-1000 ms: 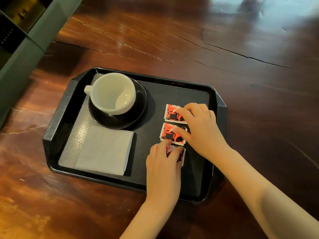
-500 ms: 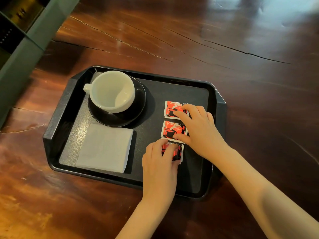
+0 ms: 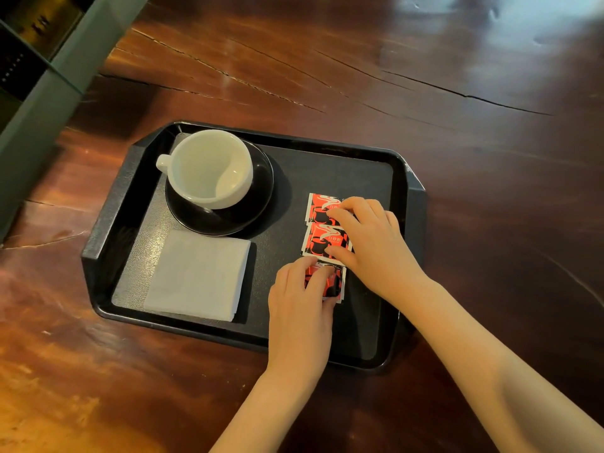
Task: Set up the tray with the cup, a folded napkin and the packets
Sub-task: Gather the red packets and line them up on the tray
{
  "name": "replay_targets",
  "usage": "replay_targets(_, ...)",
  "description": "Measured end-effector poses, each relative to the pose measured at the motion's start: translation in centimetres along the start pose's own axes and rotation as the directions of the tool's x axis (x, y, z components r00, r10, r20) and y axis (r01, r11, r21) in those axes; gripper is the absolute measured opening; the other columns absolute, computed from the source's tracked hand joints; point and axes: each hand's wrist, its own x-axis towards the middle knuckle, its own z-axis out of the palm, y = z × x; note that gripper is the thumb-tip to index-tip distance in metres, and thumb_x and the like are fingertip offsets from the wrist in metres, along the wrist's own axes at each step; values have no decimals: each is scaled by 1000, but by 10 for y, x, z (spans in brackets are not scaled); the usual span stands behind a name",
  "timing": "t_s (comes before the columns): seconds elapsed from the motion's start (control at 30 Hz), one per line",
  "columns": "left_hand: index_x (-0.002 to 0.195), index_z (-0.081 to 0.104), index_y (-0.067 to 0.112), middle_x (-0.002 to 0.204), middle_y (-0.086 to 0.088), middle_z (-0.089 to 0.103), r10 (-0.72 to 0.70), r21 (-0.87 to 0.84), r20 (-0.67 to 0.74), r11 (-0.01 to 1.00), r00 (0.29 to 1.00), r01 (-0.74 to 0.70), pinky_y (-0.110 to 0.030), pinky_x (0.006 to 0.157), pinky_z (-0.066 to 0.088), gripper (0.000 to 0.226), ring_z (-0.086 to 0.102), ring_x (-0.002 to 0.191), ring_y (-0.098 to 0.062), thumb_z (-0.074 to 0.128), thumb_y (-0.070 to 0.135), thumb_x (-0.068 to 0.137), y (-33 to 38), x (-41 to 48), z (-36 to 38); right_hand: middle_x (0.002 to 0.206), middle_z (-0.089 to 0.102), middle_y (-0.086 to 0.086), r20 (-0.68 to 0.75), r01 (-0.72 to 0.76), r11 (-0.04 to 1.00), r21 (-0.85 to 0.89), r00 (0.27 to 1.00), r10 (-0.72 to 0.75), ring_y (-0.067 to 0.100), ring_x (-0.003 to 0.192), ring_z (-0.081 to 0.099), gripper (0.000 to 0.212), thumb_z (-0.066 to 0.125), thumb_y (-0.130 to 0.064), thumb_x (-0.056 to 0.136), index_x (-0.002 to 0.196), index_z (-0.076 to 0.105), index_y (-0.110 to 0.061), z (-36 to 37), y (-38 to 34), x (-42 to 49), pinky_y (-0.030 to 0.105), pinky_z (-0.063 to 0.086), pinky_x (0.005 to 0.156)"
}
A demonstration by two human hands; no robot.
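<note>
The near packet [image 3: 333,284] lies on the black tray [image 3: 108,230], pinched by your left hand [image 3: 300,308], with the fingers [image 3: 295,273] at its far edge and the thumb at its near corner. Your right hand [image 3: 376,243] rests bent fingers on the other two: a fingertip on the far packet [image 3: 317,209], the thumb on the middle packet [image 3: 320,240]. Left of your fingers lies the folded napkin [image 3: 199,276]. Beyond it the empty white cup [image 3: 209,168] stands on a black saucer [image 3: 258,197]. The cracked wooden table [image 3: 359,76] carries the tray.

One tray [image 3: 108,223], one cup [image 3: 209,168], one saucer [image 3: 258,197], one folded napkin [image 3: 196,276], three packets [image 3: 318,209] [image 3: 318,241] [image 3: 334,285], two hands [image 3: 300,308] [image 3: 376,243]
</note>
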Motion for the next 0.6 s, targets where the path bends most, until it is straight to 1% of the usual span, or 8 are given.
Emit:
replay_targets(0.03, 110, 65, 17, 119, -4, 60, 0, -5, -4, 1000, 1000, 0, -36, 91, 44, 44, 54, 114, -24, 79, 11, 69, 1, 0, 0, 138, 42, 2, 2, -3, 1000, 4, 1000, 3, 20, 129, 32, 52, 59, -36, 86, 133, 44, -21, 1, 0, 0, 37, 23, 106)
replay_targets(0.1, 115, 63, 18, 124, -4, 58, -14, -20, -19, 1000, 1000, 14, -33, 94, 38, 48, 51, 118, -25, 78, 11, 70, 3, 0, -1, 138, 42, 1, -7, -6, 1000, 15, 1000, 6, 20, 128, 32, 50, 58, -36, 87, 132, 44, -21, 1, -1, 0, 37, 23, 106)
replay_targets(0.17, 122, 58, 19, 131, -4, 53, -15, -30, -25, 999, 1000, 14, -33, 98, 33, 53, 46, 124, -24, 77, 12, 73, 6, 1, -2, 137, 44, 1, -49, -9, 1000, 29, 999, 11, 19, 127, 33, 44, 54, -33, 90, 132, 46, -21, -1, 0, -1, 36, 24, 105)
replay_targets(0.23, 126, 55, 19, 136, -5, 51, 9, -14, -1, 1000, 1000, -9, -39, 100, 36, 56, 43, 127, -25, 75, 13, 75, 7, 2, -2, 137, 44, 3, -75, -10, 1000, 1, 997, 10, 21, 128, 34, 41, 50, -27, 93, 133, 45, -20, -3, 0, -1, 37, 25, 104)
replay_targets(0.3, 124, 58, 17, 134, -7, 53, 37, 24, 23, 999, 999, -37, -43, 96, 42, 53, 47, 124, -28, 75, 11, 74, 6, 2, 0, 140, 41, 3, -47, -8, 997, -70, 999, 5, 22, 130, 32, 42, 47, -23, 94, 136, 41, -20, -5, 2, 1, 38, 25, 106)
replay_targets(0.37, 120, 61, 16, 130, -7, 56, 36, 49, 28, 998, 999, -38, -44, 92, 45, 50, 49, 120, -29, 76, 12, 73, 6, 3, 2, 142, 38, 2, -8, -2, 993, -122, 1000, 1, 21, 132, 30, 43, 46, -24, 95, 137, 38, -21, -6, 3, 4, 38, 24, 107)
replay_targets(0.5, 120, 61, 16, 129, -7, 58, 19, 71, 21, 997, 1000, -20, -43, 93, 44, 48, 49, 121, -28, 76, 14, 74, 8, 4, 3, 141, 39, 3, -4, -5, 993, -120, 1000, 5, 21, 132, 30, 42, 47, -23, 95, 136, 39, -20, -6, 4, 7, 37, 24, 108)
replay_targets(0.6, 123, 59, 17, 133, -6, 54, 25, 52, 29, 998, 999, -26, -42, 98, 40, 47, 45, 125, -27, 72, 15, 78, 8, 5, 1, 140, 40, 3, -18, -19, 993, -115, 1000, 17, 21, 130, 32, 42, 47, -24, 94, 135, 40, -19, -6, 3, 7, 37, 26, 106)
